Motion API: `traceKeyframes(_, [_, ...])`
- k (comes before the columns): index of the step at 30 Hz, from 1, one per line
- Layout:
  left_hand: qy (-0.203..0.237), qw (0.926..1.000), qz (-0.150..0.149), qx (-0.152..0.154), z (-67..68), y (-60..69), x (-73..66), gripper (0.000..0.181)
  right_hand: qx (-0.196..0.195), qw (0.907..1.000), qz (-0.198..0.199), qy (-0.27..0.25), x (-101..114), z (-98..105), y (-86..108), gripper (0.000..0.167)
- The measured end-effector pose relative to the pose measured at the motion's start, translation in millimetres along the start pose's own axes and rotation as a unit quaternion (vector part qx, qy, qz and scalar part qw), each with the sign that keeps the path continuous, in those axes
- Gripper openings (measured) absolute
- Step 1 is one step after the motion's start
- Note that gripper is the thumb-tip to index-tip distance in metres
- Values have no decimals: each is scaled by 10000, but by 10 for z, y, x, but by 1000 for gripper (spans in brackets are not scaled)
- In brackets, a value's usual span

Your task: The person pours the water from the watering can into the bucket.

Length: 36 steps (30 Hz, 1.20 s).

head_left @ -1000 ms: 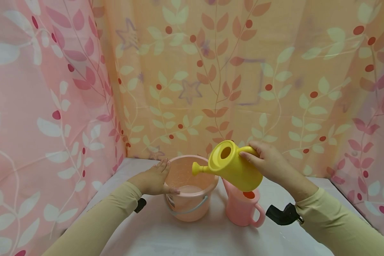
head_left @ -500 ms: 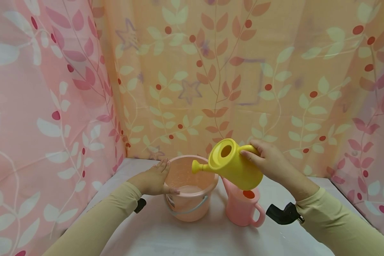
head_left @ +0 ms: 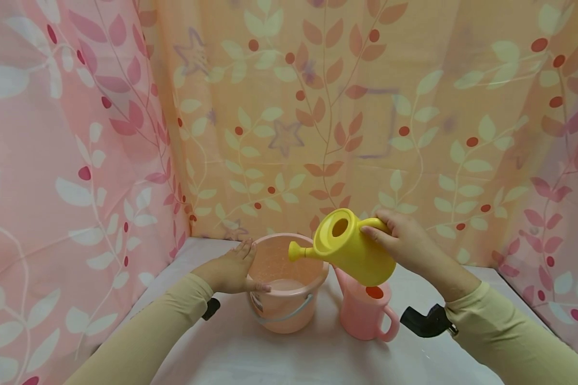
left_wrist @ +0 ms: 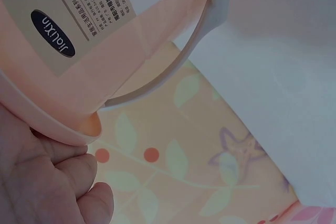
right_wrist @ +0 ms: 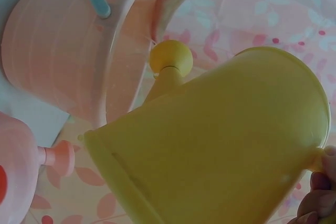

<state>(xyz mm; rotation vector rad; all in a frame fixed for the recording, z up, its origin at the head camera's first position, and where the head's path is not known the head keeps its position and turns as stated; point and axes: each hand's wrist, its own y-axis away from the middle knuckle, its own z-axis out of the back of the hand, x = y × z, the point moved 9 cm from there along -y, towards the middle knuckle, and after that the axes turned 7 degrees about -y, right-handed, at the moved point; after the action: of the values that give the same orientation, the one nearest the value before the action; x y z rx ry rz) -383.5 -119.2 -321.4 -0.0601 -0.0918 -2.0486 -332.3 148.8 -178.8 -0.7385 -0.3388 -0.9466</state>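
Note:
My right hand (head_left: 409, 243) grips the handle of a yellow watering can (head_left: 358, 259), held tilted in the air with its spout to the left. The round spout head (head_left: 295, 251) hangs over the opening of a peach bucket (head_left: 281, 305); I cannot see any water coming out. My left hand (head_left: 226, 271) rests on the bucket's left rim, thumb over the front edge and fingers extended along the side. In the left wrist view, its fingers (left_wrist: 76, 174) touch the rim from outside. The right wrist view shows the can's body (right_wrist: 220, 140) close up.
A pink watering can (head_left: 363, 315) stands upright just right of the bucket, partly behind the yellow can. The bucket's pale blue handle (head_left: 294, 312) hangs down in front. White cloth covers the table (head_left: 270, 363); leaf-patterned curtains (head_left: 279, 107) enclose the back and sides.
The yellow watering can rises very slightly between the first frame and the middle one, then stays put. The left hand and bucket keep their places.

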Motion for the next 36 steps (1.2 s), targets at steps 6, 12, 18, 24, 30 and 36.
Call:
traceKeyframes(6, [45, 10000, 20, 28, 4, 4, -2, 116, -22, 10000, -2, 39, 19, 8, -3, 27])
traceKeyframes(12, [26, 10000, 34, 25, -7, -2, 4, 115, -19, 10000, -13, 60, 18, 5, -2, 27])
traceKeyframes(18, [35, 10000, 30, 25, -15, -9, 9, 115, -17, 10000, -15, 45, 24, 6, -1, 27])
traceKeyframes(24, [-5, 10000, -2, 22, -8, -5, 6, 117, -14, 10000, -43, 42, 27, 5, 1, 26])
traceKeyframes(30, [71, 10000, 39, 56, -7, 5, 13, 118, -10, 10000, -39, 45, 36, 3, -7, 26])
traceKeyframes(36, [86, 9999, 36, 75, -5, 8, 14, 117, -13, 10000, -56, 75, 37, 1, -6, 26])
